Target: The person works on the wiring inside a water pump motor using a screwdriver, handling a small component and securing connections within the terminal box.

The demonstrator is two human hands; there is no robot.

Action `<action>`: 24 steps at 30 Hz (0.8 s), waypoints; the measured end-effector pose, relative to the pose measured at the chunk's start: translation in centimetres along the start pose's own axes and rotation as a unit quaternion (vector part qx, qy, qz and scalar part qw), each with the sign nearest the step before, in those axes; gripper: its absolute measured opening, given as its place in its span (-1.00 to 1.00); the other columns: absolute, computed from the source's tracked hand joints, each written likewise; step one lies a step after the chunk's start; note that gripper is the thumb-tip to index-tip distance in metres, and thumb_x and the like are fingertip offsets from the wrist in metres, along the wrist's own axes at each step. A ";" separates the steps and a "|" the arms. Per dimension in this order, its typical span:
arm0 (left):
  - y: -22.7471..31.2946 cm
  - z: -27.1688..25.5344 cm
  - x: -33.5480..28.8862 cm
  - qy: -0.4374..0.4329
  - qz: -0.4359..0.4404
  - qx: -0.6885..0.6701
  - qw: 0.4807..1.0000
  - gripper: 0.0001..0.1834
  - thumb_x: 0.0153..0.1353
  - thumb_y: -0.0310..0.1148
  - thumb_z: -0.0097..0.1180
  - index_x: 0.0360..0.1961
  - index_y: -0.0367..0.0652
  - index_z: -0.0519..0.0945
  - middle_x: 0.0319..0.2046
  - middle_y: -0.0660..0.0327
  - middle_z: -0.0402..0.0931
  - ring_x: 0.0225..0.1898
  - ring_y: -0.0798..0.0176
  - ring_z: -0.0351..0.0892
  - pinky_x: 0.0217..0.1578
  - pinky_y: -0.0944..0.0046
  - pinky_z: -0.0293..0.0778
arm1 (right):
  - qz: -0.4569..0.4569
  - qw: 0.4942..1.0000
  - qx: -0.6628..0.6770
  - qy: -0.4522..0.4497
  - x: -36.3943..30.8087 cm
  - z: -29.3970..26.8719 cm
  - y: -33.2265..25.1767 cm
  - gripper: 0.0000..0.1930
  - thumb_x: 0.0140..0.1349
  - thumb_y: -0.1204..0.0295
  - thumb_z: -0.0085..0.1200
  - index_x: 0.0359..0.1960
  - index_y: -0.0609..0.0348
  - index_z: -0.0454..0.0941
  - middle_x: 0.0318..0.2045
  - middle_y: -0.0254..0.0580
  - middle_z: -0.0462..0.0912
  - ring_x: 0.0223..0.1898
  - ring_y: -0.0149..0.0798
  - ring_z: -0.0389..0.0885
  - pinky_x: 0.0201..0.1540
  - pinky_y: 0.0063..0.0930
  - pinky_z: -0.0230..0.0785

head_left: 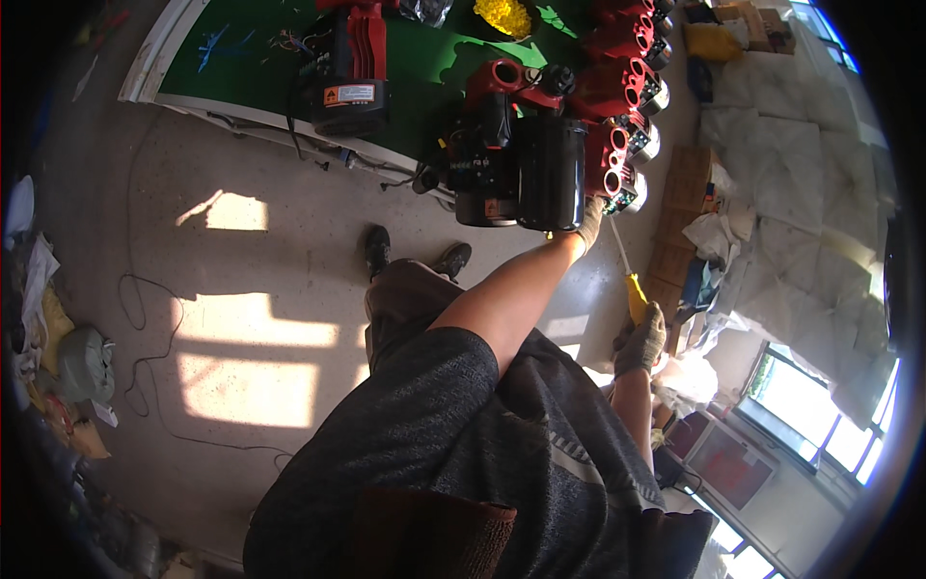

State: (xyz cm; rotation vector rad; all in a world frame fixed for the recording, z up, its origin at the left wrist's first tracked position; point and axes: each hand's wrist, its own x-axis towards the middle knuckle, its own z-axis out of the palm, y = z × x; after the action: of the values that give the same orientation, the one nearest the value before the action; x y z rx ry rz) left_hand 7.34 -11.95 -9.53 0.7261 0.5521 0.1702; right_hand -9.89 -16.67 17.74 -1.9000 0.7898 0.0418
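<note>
My right hand [640, 342], in a pale work glove, is closed round the yellow handle of a long screwdriver [636, 297]. Its thin shaft runs up to the near end of a red machine unit [605, 159] at the table's right edge, where small parts and wiring are exposed. My left hand [589, 226], also gloved, is up against the underside of that same unit, close to the screwdriver's tip. Its fingers are mostly hidden by the unit. A black cylindrical housing [551, 174] stands just left of this hand.
More red units [608, 87] line the right side of the green-topped table [415, 125]. A red and black machine [350, 96] sits farther left, with a yellow item [503, 17] beyond. Cardboard boxes [683, 193] are stacked at right; a cable [154, 359] trails over the floor.
</note>
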 end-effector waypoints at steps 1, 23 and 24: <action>0.5 -0.1 -0.2 0.002 0.000 0.006 1.000 -0.46 0.36 -0.16 0.06 0.26 -0.21 0.39 0.22 0.09 0.41 0.21 0.10 0.40 0.24 0.09 0.31 | 0.000 1.000 0.000 -0.001 -0.1 0.0 0.0 -0.70 0.41 0.04 -0.01 -0.19 -0.02 0.47 -0.69 -0.39 0.34 -0.83 -0.45 0.20 -0.82 -0.53 0.00; 7.3 -0.9 -2.8 0.017 -0.007 0.078 0.997 -0.65 0.32 -0.30 0.10 0.08 -0.21 0.51 0.00 0.17 0.52 -0.05 0.21 0.53 0.02 0.12 0.50 | -0.014 0.999 0.008 -0.028 -0.5 0.1 -0.1 -0.69 0.40 0.04 0.02 -0.23 0.00 0.48 -0.69 -0.37 0.36 -0.82 -0.44 0.22 -0.80 -0.53 0.03; 7.6 -0.9 -2.9 0.017 -0.008 0.080 0.997 -0.66 0.31 -0.31 0.11 0.07 -0.21 0.52 -0.01 0.17 0.52 -0.06 0.22 0.53 0.01 0.13 0.51 | -0.016 0.999 0.016 -0.025 -0.5 0.1 -0.1 -0.67 0.37 0.02 0.06 -0.28 0.00 0.49 -0.69 -0.39 0.36 -0.82 -0.45 0.22 -0.78 -0.53 0.03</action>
State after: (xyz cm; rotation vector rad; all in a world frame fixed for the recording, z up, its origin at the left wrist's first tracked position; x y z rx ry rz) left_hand 4.68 -6.82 -3.78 0.8757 0.6077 0.1252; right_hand -10.19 -16.38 17.95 -1.8738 0.7214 0.0559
